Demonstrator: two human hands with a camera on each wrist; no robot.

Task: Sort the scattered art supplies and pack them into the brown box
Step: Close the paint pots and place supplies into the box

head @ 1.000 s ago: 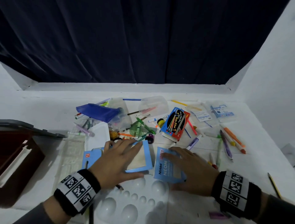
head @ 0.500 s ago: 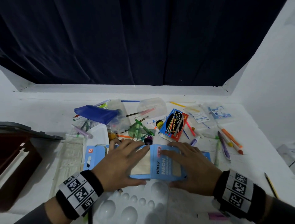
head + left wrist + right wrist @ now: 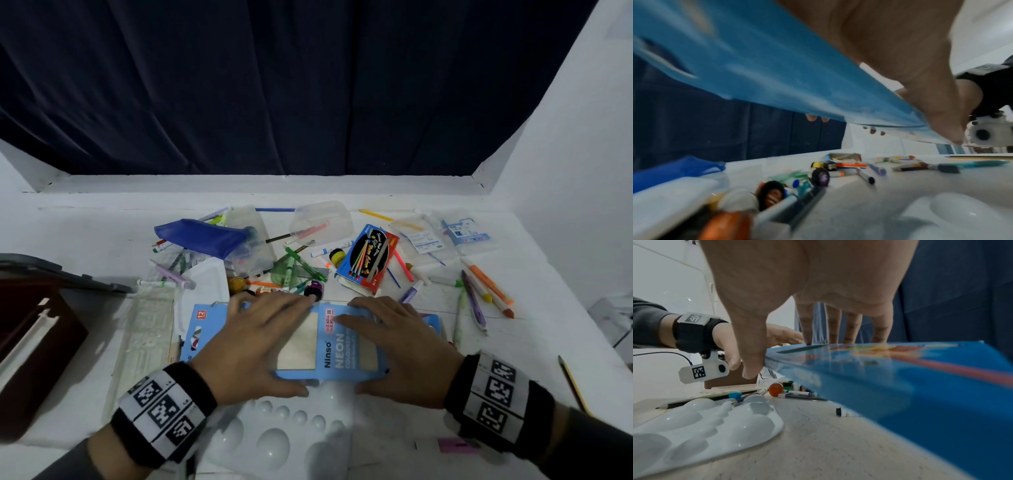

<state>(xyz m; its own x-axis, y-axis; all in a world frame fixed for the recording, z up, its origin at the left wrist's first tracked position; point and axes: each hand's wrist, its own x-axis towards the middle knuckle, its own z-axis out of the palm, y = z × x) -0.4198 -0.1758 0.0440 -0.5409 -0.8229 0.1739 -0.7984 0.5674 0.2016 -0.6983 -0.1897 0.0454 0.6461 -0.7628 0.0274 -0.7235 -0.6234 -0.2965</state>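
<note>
I see the white desk (image 3: 534, 346) filling the lower half of the frame, its middle strewn with pens and markers. The brown box (image 3: 30, 346) sits open at the left edge. A white palette (image 3: 274, 442) lies at the bottom centre, under my wrists. Just above it, two blue packs (image 3: 339, 353) overlap in the centre (the top one reads "Ninso NEON"). My left hand (image 3: 246, 346) and right hand (image 3: 400, 346) each clasp the stack from their own side, fingers spread flat on top and thumbs hooked at the near edge. The wrist views show the packs raised off the desk. A red pencil box (image 3: 368, 258) lies above them, right of centre.
</note>
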